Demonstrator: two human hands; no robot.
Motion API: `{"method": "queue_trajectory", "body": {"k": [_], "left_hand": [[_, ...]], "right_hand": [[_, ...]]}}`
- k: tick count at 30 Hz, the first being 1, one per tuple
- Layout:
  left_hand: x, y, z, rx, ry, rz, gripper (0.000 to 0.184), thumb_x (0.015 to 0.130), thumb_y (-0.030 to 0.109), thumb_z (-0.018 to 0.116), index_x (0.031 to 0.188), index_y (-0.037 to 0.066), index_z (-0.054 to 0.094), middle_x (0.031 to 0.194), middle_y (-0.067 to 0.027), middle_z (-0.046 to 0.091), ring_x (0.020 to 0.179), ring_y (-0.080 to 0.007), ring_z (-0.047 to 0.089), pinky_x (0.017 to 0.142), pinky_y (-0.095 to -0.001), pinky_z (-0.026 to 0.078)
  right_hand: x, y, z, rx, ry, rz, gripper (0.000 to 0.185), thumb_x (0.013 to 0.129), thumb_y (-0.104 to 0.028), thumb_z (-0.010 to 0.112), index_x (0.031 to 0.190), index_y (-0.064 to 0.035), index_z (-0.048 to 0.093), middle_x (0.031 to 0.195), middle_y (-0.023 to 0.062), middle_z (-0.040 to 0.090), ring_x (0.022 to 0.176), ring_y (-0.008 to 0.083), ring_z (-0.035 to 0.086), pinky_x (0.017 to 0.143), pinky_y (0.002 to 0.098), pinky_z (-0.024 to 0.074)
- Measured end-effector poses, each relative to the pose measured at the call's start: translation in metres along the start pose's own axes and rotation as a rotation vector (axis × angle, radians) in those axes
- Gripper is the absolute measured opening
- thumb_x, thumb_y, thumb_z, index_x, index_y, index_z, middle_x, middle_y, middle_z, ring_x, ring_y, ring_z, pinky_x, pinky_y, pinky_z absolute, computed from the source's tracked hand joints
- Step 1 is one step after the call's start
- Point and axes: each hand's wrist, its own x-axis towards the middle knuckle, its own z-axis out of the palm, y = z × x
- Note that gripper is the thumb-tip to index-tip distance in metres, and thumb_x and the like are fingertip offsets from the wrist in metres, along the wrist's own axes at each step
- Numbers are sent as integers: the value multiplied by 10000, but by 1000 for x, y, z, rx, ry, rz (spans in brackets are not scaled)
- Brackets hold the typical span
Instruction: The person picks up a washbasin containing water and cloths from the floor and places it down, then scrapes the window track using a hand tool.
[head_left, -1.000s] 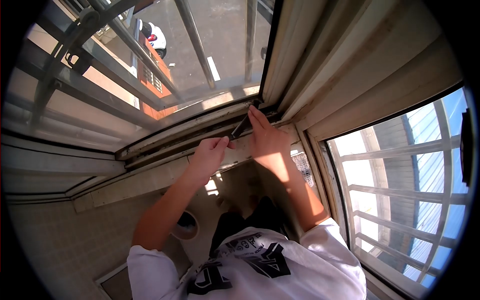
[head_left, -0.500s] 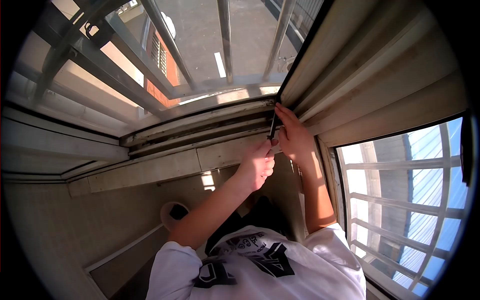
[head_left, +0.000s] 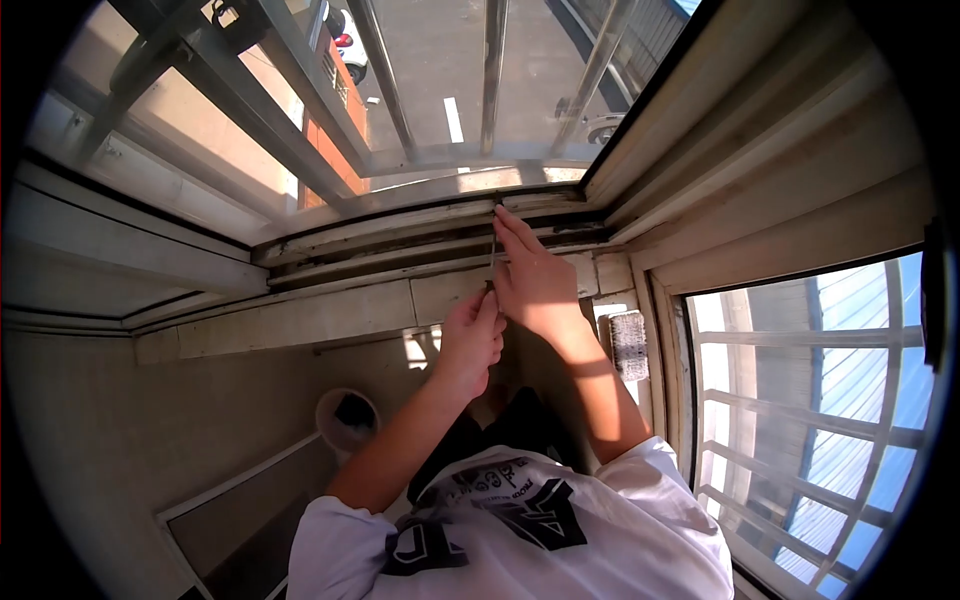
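Note:
My left hand (head_left: 474, 340) is closed on the lower end of a thin dark rod-like tool (head_left: 493, 248), over the light sill (head_left: 360, 307). The tool stands nearly upright in view, its far end at the outer rail of the dirty window track (head_left: 400, 252). My right hand (head_left: 530, 270) is beside the tool, its extended fingertips at the far end near the bottom of the window glass. Its other fingers are bent near the tool's middle; whether they grip it is hidden.
Metal bars (head_left: 493, 80) stand outside the glass. A grey brush or sponge-like block (head_left: 628, 345) lies right of my right forearm. On the floor are a bucket (head_left: 347, 420) and a framed screen (head_left: 240, 515). A barred window (head_left: 800, 400) is at the right.
The tool first moved right to the track's corner with both hands, then back left along the track. It has turned from slanted to nearly upright in view. The head view has shifted too.

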Motion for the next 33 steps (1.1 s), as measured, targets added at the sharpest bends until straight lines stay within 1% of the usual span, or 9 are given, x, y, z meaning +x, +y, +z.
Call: {"method": "queue_trajectory", "body": {"k": [3,5,8,14,17,21,23,26,33], "left_hand": [[-2,8,15,125,-75,28,215,1105,263,517,1096,94,649,662,29,524,454,-64,347,400,-245,251],[7,11,19,200,-151,57,247,1095,257,525,1141,72,683,670,1,572,447,-77,379,395,-250,276],[22,16,25,485,-61,150,281,1079,254,536,1185,62,712,655,-7,586,450,-77,418,389,-253,300],[32,22,26,744,-90,343,267,1054,240,560,1091,37,729,630,-21,614,539,-94,536,528,-292,415],[37,20,27,791,-87,384,243,1023,241,565,1014,53,718,599,-96,641,573,-212,643,600,-377,481],[40,17,30,574,-138,297,267,1051,240,564,1048,31,729,627,-37,595,534,-140,530,544,-319,410],[45,18,33,246,-185,102,276,1071,243,575,1101,17,729,653,16,519,521,-72,417,487,-262,317],[40,21,34,116,-192,23,278,1081,241,573,1123,10,721,673,46,448,513,-52,344,460,-247,254],[18,28,-5,174,20,80,285,1082,235,581,1154,3,729,660,72,434,506,-31,328,451,-228,239]], "right_hand": [[-11,3,-24,17,-17,143,549,902,-95,603,1449,-111,565,1543,-19,539,1018,321,718,781,414,592],[-19,29,-19,-28,109,77,548,908,-96,608,1453,-114,564,1546,4,538,1049,317,717,799,405,593],[-18,29,-23,-94,85,140,553,909,-82,598,1460,-122,563,1542,12,542,1091,315,707,813,401,592],[-18,40,-23,-125,187,80,550,910,-64,586,1455,-137,570,1521,11,563,1105,318,701,813,397,591],[-19,40,-24,-143,148,98,547,913,-51,578,1454,-136,573,1514,21,570,1109,326,697,816,403,590],[-20,48,-24,-156,216,63,521,923,-103,549,1440,-141,593,1504,-11,584,920,306,741,701,411,588],[-19,48,-25,-109,209,61,537,926,-80,535,1456,-146,582,1519,-2,573,965,310,735,722,408,587],[-17,55,-20,31,153,78,600,921,1,520,1503,-145,542,1568,52,522,1138,333,687,843,385,575],[-9,10,6,217,47,95,645,913,56,500,1527,-140,518,1599,94,482,1237,355,648,919,371,562]]}}
